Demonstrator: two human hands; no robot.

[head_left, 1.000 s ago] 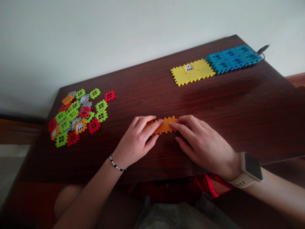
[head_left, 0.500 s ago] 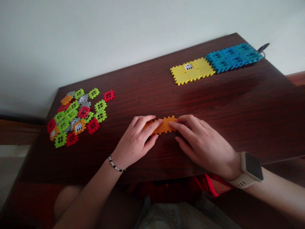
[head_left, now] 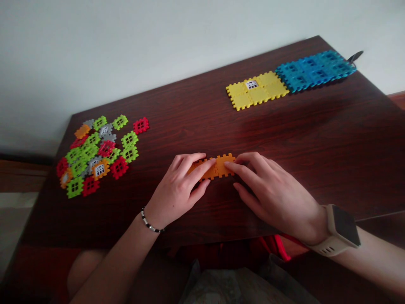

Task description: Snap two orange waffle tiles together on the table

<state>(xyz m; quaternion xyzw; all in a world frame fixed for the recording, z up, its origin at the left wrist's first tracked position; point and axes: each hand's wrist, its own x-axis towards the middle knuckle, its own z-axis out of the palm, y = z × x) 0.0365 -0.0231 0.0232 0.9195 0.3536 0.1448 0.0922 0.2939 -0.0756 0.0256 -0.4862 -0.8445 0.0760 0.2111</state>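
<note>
Two orange toothed tiles [head_left: 218, 166] lie joined side by side near the front edge of the dark wooden table [head_left: 316, 139]. My left hand [head_left: 179, 188] rests on the left tile, fingers curled over it and pressing down. My right hand [head_left: 270, 192] meets them from the right, its fingertips pinching the right tile's edge. Most of the left tile is hidden under my fingers.
A loose pile of green, red, grey and orange tiles [head_left: 96, 154] lies at the table's left. A flat yellow panel [head_left: 257, 90] with a small window sits at the back, joined to a blue panel [head_left: 314, 69]. A white wall stands behind.
My hands and the orange tiles keep their place. The view has shifted slightly, so the pile and the panels sit a little differently in the picture.
</note>
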